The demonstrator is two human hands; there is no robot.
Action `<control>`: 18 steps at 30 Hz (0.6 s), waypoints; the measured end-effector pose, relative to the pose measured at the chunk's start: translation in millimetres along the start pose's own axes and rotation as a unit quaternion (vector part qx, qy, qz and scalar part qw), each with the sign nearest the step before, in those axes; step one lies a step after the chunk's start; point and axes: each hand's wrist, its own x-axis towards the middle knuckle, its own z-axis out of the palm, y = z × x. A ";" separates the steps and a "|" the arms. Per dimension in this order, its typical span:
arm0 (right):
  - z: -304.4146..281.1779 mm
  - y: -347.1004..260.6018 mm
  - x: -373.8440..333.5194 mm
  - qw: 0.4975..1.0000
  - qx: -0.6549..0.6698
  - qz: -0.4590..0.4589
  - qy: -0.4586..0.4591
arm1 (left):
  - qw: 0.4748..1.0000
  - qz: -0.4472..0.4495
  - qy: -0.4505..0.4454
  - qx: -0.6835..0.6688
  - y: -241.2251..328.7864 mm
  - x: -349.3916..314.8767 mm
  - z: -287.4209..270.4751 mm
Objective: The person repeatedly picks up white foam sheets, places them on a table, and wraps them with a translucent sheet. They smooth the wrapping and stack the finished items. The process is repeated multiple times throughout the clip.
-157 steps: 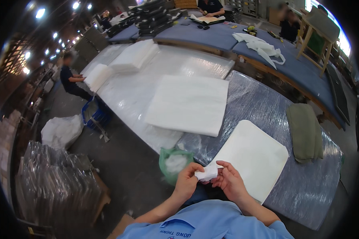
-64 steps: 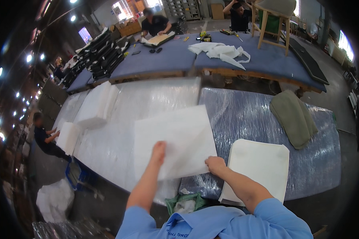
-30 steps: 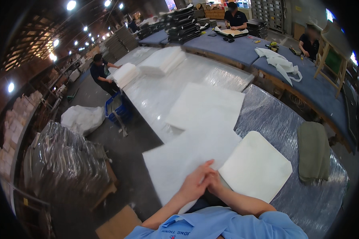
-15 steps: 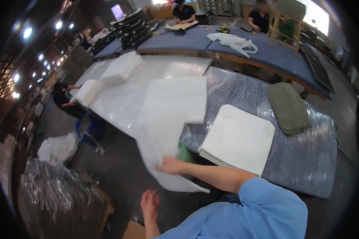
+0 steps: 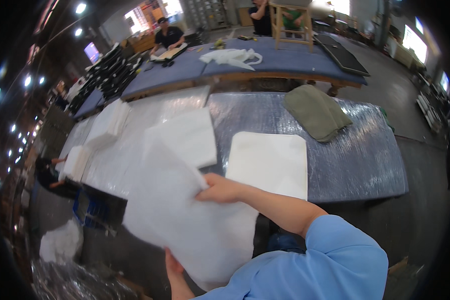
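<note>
A soft white sheet of padding (image 5: 185,227) hangs in front of me, blurred by motion. My right hand (image 5: 219,189) pinches it near its upper right edge. At its lower left edge is my left hand (image 5: 173,263), partly covered by the sheet, so its finger grip does not show. Behind the held sheet, a pile of similar white sheets (image 5: 197,135) lies on the plastic-covered table (image 5: 357,175). Right of that pile rests a stack of cream-white panels with rounded corners (image 5: 270,160), close to my right forearm.
Folded olive cloth (image 5: 315,112) lies on the table's far right. White stacks (image 5: 107,122) stand at its left end, where a person (image 5: 50,172) works. Beyond is a blue-topped bench (image 5: 185,75) with a wooden frame (image 5: 292,27) and two people. A blue crate (image 5: 89,207) stands at floor level, left.
My right hand has drawn the white sheet off the pile toward me and lifted it. My left hand, apart from it before, is now at its edge. The view has shifted right.
</note>
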 end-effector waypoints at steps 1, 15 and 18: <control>-17.2 3.4 -13.6 0.999 0.017 0.020 0.040 | 1.000 0.004 -0.025 0.008 -1.3 15.9 12.0; -271.2 71.4 -171.7 0.838 0.187 0.043 0.511 | 0.967 -0.016 -0.071 0.246 -22.5 263.6 257.9; -307.8 83.2 -184.6 0.818 0.191 0.045 0.541 | 0.941 -0.019 -0.080 0.328 -31.9 312.6 293.8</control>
